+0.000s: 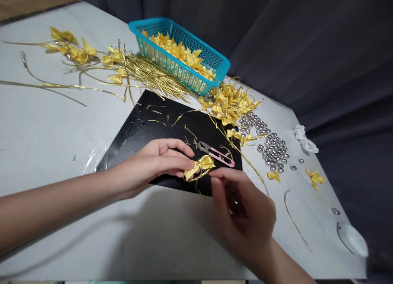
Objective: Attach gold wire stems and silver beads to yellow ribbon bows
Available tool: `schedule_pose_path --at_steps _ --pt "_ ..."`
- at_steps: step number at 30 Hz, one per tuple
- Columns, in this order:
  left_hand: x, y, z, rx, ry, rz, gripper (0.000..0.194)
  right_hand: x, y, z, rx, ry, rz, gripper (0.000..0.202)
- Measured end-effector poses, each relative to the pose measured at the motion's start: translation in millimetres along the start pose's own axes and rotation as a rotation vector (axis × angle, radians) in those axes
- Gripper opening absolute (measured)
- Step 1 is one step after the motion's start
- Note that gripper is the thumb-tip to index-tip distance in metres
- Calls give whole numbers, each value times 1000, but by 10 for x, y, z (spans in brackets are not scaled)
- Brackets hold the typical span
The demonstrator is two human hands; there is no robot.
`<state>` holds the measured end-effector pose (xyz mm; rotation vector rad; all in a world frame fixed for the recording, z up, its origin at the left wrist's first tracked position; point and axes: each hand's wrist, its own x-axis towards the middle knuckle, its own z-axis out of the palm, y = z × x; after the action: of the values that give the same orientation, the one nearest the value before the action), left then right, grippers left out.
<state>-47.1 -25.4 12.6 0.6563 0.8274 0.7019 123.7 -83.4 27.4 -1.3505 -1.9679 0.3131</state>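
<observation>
Over the mat's (153,132) near side, the left hand (162,161) pinches the bow (206,163) and the right hand (245,210) the cord (201,177), which could spring loose if either pinch slackened.

The bare left hand (159,161) and bare right hand (248,208) have slender fingers (229,174) and narrow wrists (121,181), running into a slim left forearm (61,206) and right forearm (281,255), uncovered as far as they show.
</observation>
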Motion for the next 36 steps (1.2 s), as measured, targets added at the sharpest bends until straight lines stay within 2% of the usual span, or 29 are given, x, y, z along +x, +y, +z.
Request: schedule_pose_path --at_steps 11,19,36 --pt "9 -17 -9 14 -33 5 15 -8 46 30 30 -67 -20 20" --pt "2 -15 -27 18 -43 8 14 18 34 21 20 -63 -49 18" --pt "15 -30 -33 -5 -68 5 19 -79 41 190 153 -16 117 14"
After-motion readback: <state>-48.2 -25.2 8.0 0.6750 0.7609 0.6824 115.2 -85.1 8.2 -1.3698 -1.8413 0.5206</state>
